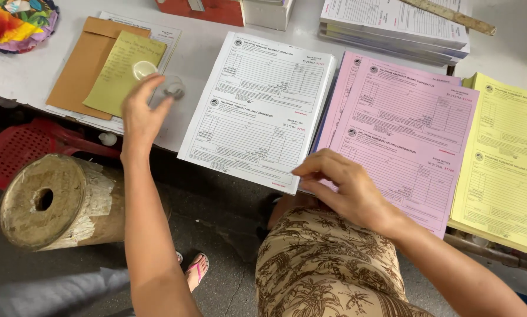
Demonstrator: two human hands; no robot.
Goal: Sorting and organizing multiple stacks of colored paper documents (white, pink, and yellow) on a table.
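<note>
My left hand [139,114] reaches out over the near edge of the table [199,70], fingers spread loosely and closed on nothing, the fingertips just at a small round clear tub [170,89]. I cannot tell what the tub holds. A pale round lid [143,69] lies beside it on a yellow-green handwritten sheet [122,70], which rests on a brown envelope [84,64] toward the left end.

My right hand [340,185] pinches thumb to fingertips at the near right corner of the stack of white forms [257,111], where it overhangs the table's near edge; that overhang leaves the corner free to grip. Whether I have one sheet or several I cannot tell.

The stack of pink forms [404,135] lies just right of the white one, and the stack of yellow forms [507,164] beyond it at the right end: three colours side by side along the near edge, each within reach. More stacked forms [393,23] sit at the far edge under a wooden ruler [451,16].
</note>
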